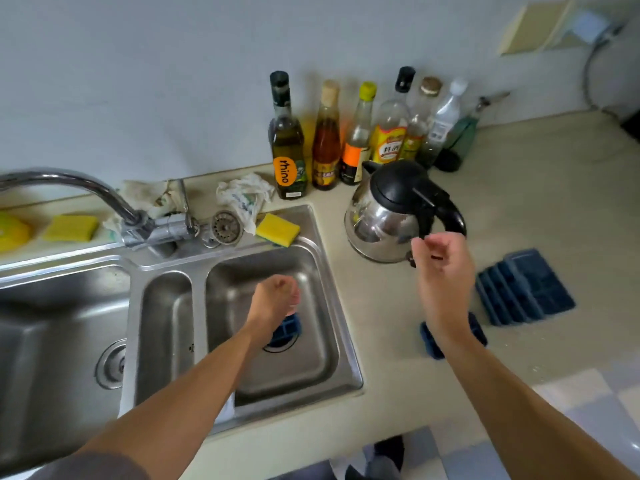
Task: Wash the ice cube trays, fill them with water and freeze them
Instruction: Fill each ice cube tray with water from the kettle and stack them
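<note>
My left hand (277, 296) hangs over the right sink basin (311, 355), fingers curled down onto the top edge of a blue ice cube tray (287, 332) that sits above the drain. Most of that tray is hidden by the hand. My right hand (443, 261) hovers over the counter just in front of the kettle's handle, fingers loosely curled and apart, holding nothing. A stack of blue ice cube trays (526, 289) lies on the counter to its right. Another blue tray (429, 342) lies under my right forearm, partly hidden.
A steel kettle (384, 220) with a black lid stands right of the sink. Several bottles (356, 133) line the wall. A yellow sponge (277, 230), a drain strainer (227, 227) and rags sit on the sink's back rim. The faucet (86, 188) points left, over the larger basin (52, 341).
</note>
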`<state>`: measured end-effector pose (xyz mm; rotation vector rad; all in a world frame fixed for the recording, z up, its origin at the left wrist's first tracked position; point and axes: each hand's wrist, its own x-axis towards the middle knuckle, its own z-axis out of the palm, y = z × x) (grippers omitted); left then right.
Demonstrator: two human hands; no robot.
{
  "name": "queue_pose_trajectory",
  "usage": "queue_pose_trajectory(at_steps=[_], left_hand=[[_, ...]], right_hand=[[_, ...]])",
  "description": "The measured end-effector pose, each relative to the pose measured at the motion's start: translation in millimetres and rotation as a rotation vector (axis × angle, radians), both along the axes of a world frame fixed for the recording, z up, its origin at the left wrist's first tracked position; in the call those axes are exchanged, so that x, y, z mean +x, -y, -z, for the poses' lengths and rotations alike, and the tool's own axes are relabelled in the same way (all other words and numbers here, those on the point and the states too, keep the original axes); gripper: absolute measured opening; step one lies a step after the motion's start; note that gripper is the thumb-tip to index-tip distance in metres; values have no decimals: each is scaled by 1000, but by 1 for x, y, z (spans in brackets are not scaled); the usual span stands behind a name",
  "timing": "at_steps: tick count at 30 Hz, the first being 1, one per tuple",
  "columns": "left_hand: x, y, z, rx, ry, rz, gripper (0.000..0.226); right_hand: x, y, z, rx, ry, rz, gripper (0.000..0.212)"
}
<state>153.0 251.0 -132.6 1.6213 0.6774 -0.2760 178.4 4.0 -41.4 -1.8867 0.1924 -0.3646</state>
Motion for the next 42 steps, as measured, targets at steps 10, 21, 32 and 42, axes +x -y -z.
queue_pose_trajectory(at_steps=[10, 21, 32, 42], left_hand=[[-20, 78, -42, -4, 5, -126, 19], [-47, 79, -31, -95, 11, -283, 14], [-75, 83, -15, -412, 147, -420, 28], [-120, 63, -19, -712, 83, -358, 37]], right_hand=[[73, 77, 14, -60, -336, -229, 23], [61, 79, -4, 6, -361, -321, 14], [21, 44, -71, -157, -418, -571, 12], [-15, -19, -93, -435, -435, -726, 10]])
